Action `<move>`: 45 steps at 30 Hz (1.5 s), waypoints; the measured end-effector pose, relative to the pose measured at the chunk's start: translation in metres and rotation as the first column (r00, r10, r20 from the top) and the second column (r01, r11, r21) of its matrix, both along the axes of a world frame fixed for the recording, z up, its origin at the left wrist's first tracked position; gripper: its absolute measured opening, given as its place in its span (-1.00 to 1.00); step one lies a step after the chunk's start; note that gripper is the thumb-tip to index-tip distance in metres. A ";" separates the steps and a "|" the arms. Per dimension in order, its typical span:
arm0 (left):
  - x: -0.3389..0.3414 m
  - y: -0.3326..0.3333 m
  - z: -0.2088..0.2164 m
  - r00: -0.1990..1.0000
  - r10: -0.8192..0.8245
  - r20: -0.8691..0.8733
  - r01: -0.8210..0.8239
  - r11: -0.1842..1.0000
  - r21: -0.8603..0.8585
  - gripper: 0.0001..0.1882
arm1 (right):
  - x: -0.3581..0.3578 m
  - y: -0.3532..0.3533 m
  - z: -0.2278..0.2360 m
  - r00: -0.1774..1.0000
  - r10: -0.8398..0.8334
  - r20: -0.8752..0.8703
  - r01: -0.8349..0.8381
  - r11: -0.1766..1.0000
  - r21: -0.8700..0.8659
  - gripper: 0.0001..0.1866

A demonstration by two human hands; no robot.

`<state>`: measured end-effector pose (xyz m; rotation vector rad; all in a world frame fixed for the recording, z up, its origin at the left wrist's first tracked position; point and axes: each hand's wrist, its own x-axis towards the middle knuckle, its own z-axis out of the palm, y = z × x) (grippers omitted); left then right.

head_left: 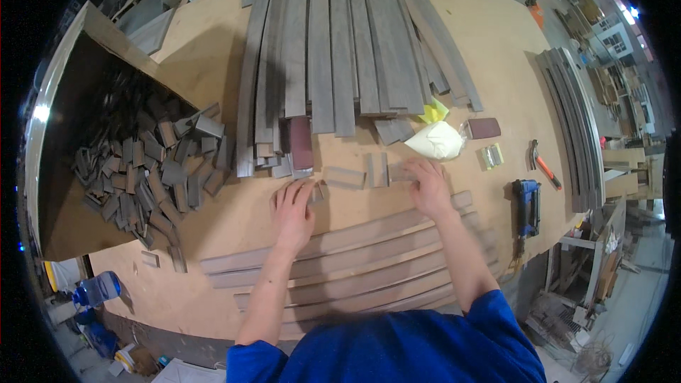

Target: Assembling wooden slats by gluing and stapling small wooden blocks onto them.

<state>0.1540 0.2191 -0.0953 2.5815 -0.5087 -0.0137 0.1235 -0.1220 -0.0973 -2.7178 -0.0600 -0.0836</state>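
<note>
Blocks (345, 178) lie between left hand (292, 211) and right hand (430, 188), both half-curled; beside the left sits a small piece (318, 191), under the right's fingertips another piece (399, 172). From here, I can't tell whether either grips.

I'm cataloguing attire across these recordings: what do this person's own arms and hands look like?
Short, plain bright blue sleeves end near the elbows. Both forearms are bare, and the left hand and right hand are ungloved.
</note>
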 end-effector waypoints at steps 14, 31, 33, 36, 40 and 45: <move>-0.015 -0.071 0.033 0.419 -0.433 -0.798 -0.682 0.429 -0.592 -0.67 | -0.016 0.067 0.072 0.990 0.106 0.092 -0.133 0.915 0.381 -0.39; -0.020 -0.055 0.039 0.624 -0.281 -0.729 -0.514 0.556 -0.653 -0.75 | -0.020 0.086 0.094 0.986 0.113 0.123 -0.127 0.985 0.114 -0.38; -0.022 -0.054 0.045 0.641 -0.358 -0.679 -0.503 0.472 -0.724 -0.76 | -0.019 0.086 0.096 0.983 0.113 0.147 -0.128 0.987 0.097 -0.37; -0.016 -0.052 0.052 0.464 -0.457 -0.759 -0.719 0.307 -0.624 -0.77 | -0.018 0.087 0.098 0.981 0.119 0.150 -0.135 0.986 0.097 -0.37; -0.012 -0.052 0.048 0.488 -0.371 -0.790 -0.678 0.410 -0.610 -0.77 | -0.018 0.091 0.100 0.977 0.138 0.162 -0.153 0.985 0.085 -0.37; -0.017 -0.050 0.044 0.636 -0.310 -0.707 -0.532 0.488 -0.692 -0.79 | -0.019 0.093 0.099 0.977 0.136 0.162 -0.147 0.988 0.056 -0.37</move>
